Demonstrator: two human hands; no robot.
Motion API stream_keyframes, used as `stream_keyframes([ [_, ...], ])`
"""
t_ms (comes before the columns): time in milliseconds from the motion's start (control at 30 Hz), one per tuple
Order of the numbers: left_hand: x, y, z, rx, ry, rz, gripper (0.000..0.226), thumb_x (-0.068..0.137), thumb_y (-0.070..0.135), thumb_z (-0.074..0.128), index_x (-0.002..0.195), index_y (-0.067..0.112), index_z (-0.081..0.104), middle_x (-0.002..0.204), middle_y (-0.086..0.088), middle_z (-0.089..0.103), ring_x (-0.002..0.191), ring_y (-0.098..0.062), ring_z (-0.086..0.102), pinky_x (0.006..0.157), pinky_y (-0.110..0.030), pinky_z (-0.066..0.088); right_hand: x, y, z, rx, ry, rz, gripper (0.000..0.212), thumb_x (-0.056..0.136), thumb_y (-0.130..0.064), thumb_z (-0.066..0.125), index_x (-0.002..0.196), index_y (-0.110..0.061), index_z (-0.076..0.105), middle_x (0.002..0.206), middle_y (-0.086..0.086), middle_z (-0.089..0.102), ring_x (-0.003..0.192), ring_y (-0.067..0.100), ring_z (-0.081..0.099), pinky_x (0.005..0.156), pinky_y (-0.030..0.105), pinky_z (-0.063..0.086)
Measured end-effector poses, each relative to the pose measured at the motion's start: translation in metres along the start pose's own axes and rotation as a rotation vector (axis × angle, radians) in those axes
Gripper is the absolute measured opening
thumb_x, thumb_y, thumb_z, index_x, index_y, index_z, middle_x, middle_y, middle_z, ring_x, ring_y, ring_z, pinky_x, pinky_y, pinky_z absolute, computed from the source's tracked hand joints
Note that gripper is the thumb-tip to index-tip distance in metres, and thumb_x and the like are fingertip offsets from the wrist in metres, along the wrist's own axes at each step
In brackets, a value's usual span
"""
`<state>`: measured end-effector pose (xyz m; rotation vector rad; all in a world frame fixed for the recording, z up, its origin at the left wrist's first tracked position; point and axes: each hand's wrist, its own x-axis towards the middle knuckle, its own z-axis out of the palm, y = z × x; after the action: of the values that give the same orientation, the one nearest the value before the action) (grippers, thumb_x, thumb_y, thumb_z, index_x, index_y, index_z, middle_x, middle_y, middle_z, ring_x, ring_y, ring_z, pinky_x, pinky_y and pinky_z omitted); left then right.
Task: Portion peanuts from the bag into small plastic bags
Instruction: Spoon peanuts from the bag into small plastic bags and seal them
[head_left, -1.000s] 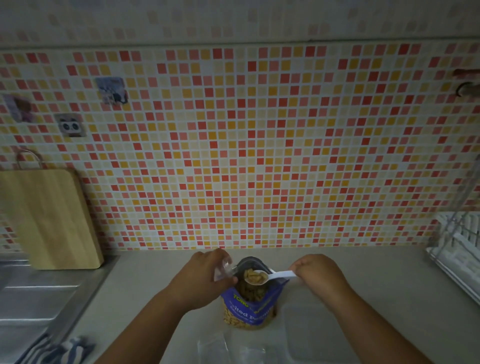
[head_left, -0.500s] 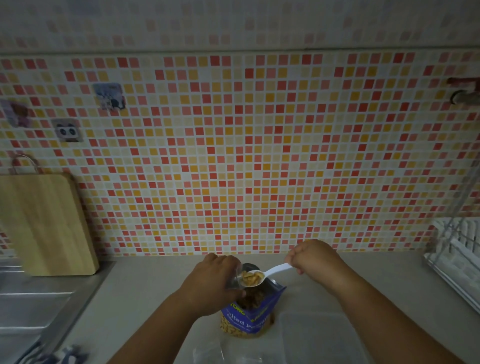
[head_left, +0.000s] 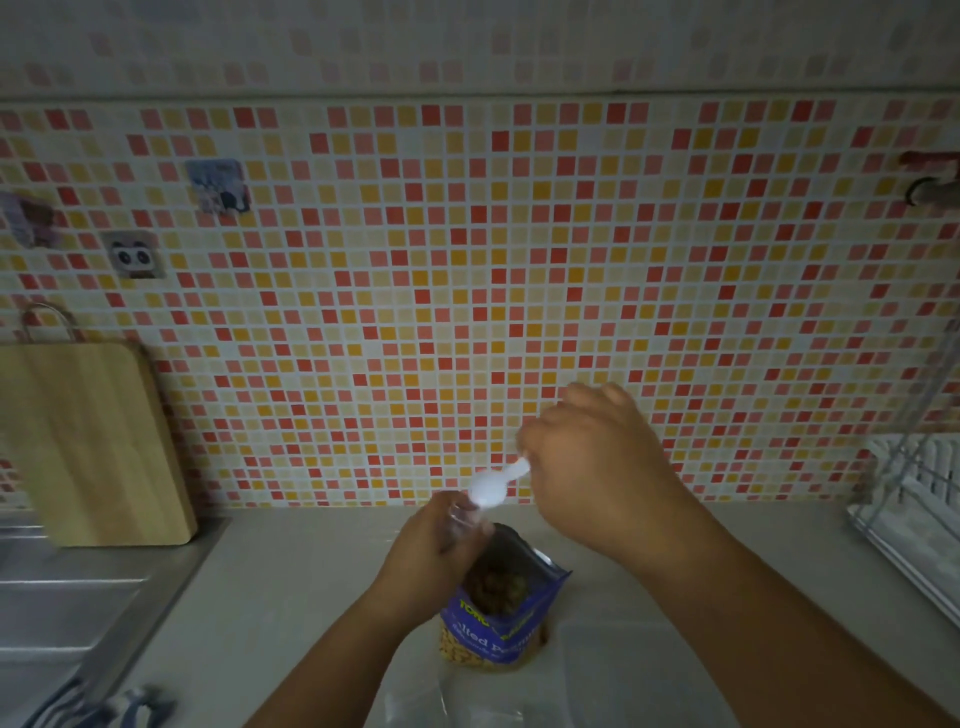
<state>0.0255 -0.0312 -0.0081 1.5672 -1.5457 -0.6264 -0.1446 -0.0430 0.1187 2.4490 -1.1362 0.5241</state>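
Head view — spoon (head_left: 497, 484) now tipped, emptied

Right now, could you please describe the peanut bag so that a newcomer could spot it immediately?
Start at the mosaic tile wall and drop to the pale counter below. The peanut bag stands upright between the forearms, mouth open. It is the only blue thing there, printed with white lettering, unlike the clear plastic beside it.

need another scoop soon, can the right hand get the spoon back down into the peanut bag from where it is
Probably yes: the peanut bag stands open just below the right hand and white spoon; the left hand holds the small bag beside its mouth, not over it.
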Motion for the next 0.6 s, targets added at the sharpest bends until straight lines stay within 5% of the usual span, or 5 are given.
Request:
stream_keyframes([
  [67,-0.006,0.001,-0.008,-0.186,0.047,-0.057,0.016,0.089,0.036,0.056,0.104,0.034,0.052,0.098,0.004,0.062,0.081,-0.006,0.059,0.062,-0.018,0.046,-0.008,0.006,0.006,0.018,0.099,0.128,0.009,0.066,-0.022,0.062,0.068,-0.022,0.070,0.060,-0.007,0.064,0.068,0.017,0.050,0.069,0.029,0.027],
  [233,-0.023,0.001,-0.017,-0.789,0.074,-0.190,0.029,0.086,0.040,0.058,0.111,0.028,0.050,0.106,-0.004,0.065,0.099,-0.023,0.056,0.082,-0.033,0.046,-0.047,-0.015,0.074,0.097,-0.287,0.221,0.007,0.054,-0.027,0.070,0.055,-0.023,0.064,0.055,-0.004,0.060,0.066,0.019,0.058,0.061,0.031,0.040],
  [367,-0.041,0.013,-0.014,-0.994,-0.033,-0.234,0.037,0.086,0.037,0.044,0.113,0.017,0.059,0.106,-0.006,0.066,0.087,-0.022,0.058,0.080,-0.037,0.044,-0.068,-0.033,0.109,0.119,-0.134,0.279,0.017,0.052,-0.038,0.079,0.055,-0.027,0.067,0.053,-0.006,0.060,0.057,0.014,0.057,0.049,0.027,0.044],
  [467,-0.055,0.013,-0.006,-1.032,-0.097,-0.249,0.046,0.093,0.027,0.022,0.118,0.010,0.057,0.111,-0.012,0.070,0.098,-0.028,0.064,0.089,-0.042,0.043,-0.068,-0.048,0.097,0.566,-0.047,0.444,0.039,0.078,-0.053,0.043,0.082,-0.027,0.073,0.082,-0.007,0.070,0.080,0.020,0.060,0.071,0.030,0.044],
  [600,-0.065,0.009,0.001,-1.037,-0.173,-0.215,0.052,0.084,0.032,0.034,0.126,0.010,0.056,0.135,-0.019,0.053,0.128,-0.035,0.047,0.111,-0.059,0.028,-0.064,-0.070,0.074,1.434,-0.190,0.746,0.021,0.086,-0.034,0.061,0.088,-0.016,0.073,0.090,0.005,0.076,0.091,0.020,0.070,0.092,0.040,0.053],
])
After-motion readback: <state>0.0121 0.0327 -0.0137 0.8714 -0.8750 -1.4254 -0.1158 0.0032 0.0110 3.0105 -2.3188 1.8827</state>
